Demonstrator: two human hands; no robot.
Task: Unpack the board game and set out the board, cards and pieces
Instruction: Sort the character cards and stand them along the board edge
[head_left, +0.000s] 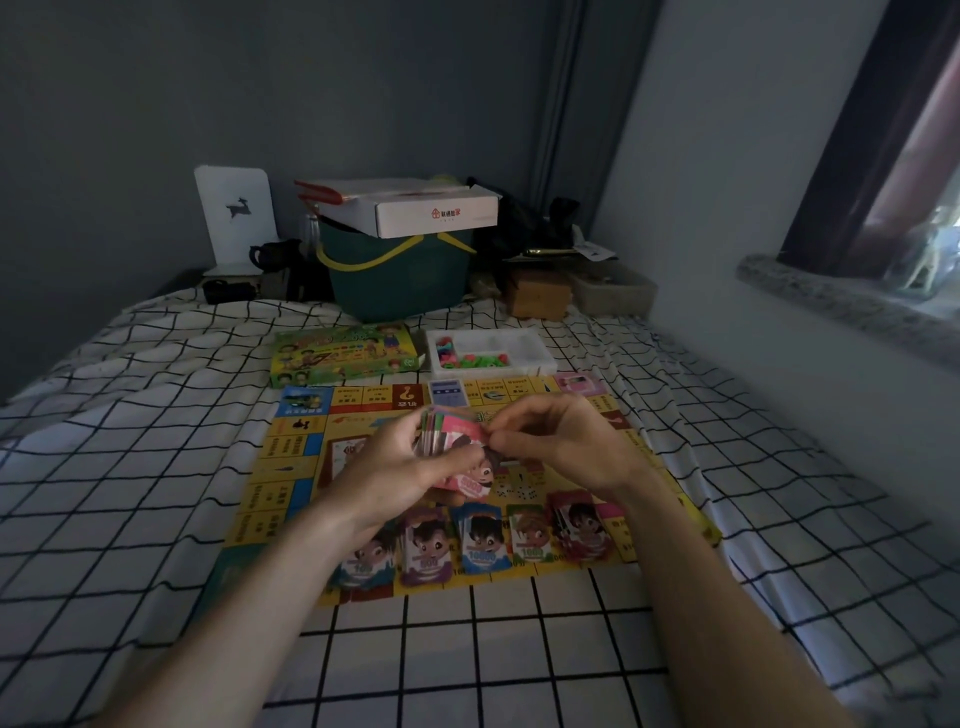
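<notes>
A stack of cards (447, 441) is held in the left hand (400, 462), fingers curled around it, above the board (291, 457). The top card's edge is pinched by the right hand (556, 447); both grips are closed on the cards. The board is spread on the checked bed (156, 467). Four piles of play money (478, 535) are laid in a row along its near edge. Beyond the board, the game box (343, 353) is set beside a white tray (535, 358); coloured pieces (467, 356) are gathered in the tray's left and front parts.
</notes>
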